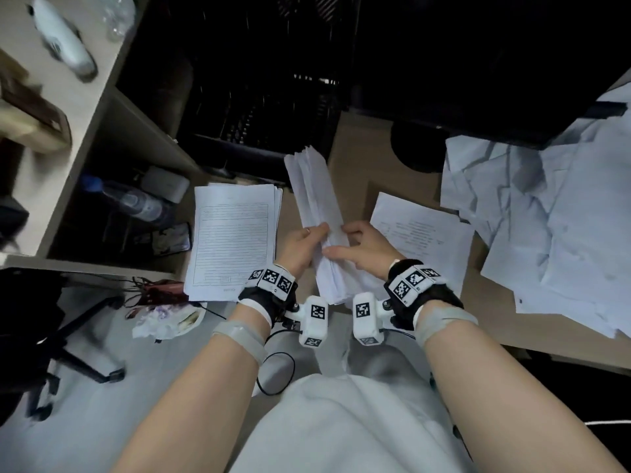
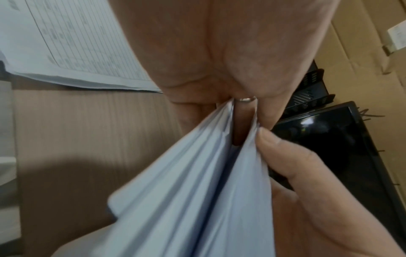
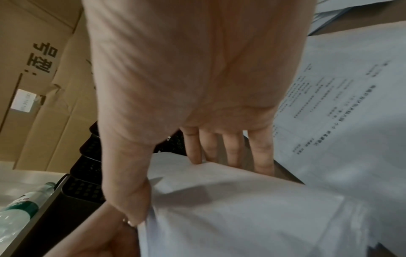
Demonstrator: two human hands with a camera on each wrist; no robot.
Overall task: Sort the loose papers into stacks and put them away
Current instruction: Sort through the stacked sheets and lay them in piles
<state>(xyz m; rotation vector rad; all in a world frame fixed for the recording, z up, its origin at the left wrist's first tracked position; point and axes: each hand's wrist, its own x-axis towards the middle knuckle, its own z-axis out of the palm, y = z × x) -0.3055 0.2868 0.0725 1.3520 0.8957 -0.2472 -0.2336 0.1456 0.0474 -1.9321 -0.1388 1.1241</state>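
Observation:
A thick sheaf of white papers [image 1: 314,192] stands on edge over the brown cardboard surface [image 1: 355,158], held from both sides. My left hand [image 1: 319,233] pinches its left side, and the ring finger pokes between the sheets [image 2: 186,200] in the left wrist view. My right hand [image 1: 341,238] clasps the right side, with the thumb on the near face and the fingers behind the sheaf [image 3: 241,208]. A neat stack of lined forms [image 1: 235,240] lies to the left. A printed sheet [image 1: 423,233] lies to the right. Loose crumpled papers [image 1: 563,233] cover the far right.
A black stacked letter tray [image 1: 259,114] stands behind the sheaf. A water bottle [image 1: 133,203] lies in the shelf unit on the left. A chair base [image 1: 68,336] and a crumpled wrapper [image 1: 164,319] are on the floor at lower left.

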